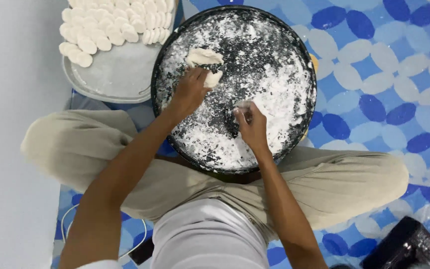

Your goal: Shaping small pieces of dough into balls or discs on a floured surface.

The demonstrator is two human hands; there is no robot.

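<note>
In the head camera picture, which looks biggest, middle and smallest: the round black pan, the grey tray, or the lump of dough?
1. Black pan, the biggest.
2. Grey tray, partly cut off by the picture edge, so its full size is unsure.
3. Lump of dough by the left hand, the smallest.

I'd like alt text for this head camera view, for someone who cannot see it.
Seen from above, a seated person's left hand presses white dough on a floured round black tray, the right hand pinching flour. A grey tray of dough discs sits beside it.
</note>
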